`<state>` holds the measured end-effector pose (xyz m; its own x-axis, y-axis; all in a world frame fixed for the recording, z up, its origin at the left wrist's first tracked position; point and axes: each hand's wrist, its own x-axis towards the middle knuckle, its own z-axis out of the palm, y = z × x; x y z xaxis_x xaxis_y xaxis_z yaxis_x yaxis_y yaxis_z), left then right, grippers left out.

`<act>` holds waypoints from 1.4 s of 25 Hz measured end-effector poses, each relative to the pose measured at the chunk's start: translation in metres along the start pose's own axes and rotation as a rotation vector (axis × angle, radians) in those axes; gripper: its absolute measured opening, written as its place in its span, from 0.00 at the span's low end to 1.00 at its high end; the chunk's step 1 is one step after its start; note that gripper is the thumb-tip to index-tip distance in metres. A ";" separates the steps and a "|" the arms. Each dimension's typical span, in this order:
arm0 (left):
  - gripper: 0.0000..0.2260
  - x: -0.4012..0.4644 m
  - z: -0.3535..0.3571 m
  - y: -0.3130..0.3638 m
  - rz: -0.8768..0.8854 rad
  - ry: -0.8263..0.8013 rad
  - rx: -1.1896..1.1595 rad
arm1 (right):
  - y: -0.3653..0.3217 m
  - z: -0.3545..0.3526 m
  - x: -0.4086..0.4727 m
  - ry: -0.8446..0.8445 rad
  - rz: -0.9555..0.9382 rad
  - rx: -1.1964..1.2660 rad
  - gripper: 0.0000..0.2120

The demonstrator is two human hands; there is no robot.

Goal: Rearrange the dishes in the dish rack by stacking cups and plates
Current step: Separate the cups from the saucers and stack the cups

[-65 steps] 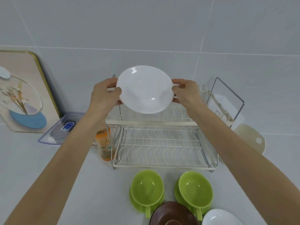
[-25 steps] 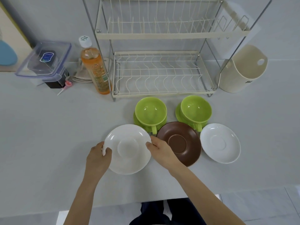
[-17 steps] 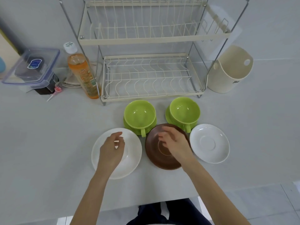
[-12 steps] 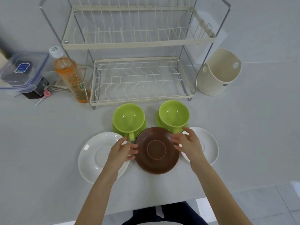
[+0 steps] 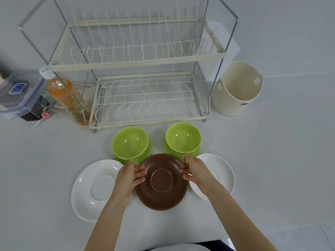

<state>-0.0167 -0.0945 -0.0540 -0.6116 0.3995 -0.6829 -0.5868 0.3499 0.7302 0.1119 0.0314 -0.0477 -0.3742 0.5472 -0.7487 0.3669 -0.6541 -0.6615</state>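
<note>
Low in centre frame: round brown saucer (image 5: 161, 182) on pale grey counter (image 5: 272, 160), gripped at opposite rims — left hand (image 5: 129, 175) and right hand (image 5: 196, 172), fingers curled over the edge. Flanked by two white saucers (image 5: 94, 190) (image 5: 220, 172); possibly lifted, hard to tell. Just above, two green cups (image 5: 130, 143) (image 5: 183, 137) on green saucers; behind, empty two-tier wire dish rack (image 5: 145, 60).

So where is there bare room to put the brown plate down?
Both tiers of the dish rack are bare. Counter is free left of the left white saucer and right of the right white saucer. It is crowded around the brown plate, green cups and both hands.
</note>
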 end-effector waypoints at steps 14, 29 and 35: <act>0.15 -0.023 0.088 -0.008 0.163 -0.083 -0.026 | -0.011 -0.093 0.004 0.034 -0.234 0.171 0.16; 0.16 -0.013 0.214 -0.034 0.070 -0.216 0.174 | -0.012 -0.211 0.036 0.161 -0.254 0.203 0.16; 0.15 -0.009 0.227 -0.038 0.030 -0.260 0.227 | -0.010 -0.221 0.040 0.137 -0.232 0.185 0.16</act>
<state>0.1311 0.0810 -0.0708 -0.4542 0.6045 -0.6544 -0.4198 0.5027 0.7557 0.2814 0.1753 -0.0808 -0.3075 0.7498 -0.5859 0.1195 -0.5805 -0.8055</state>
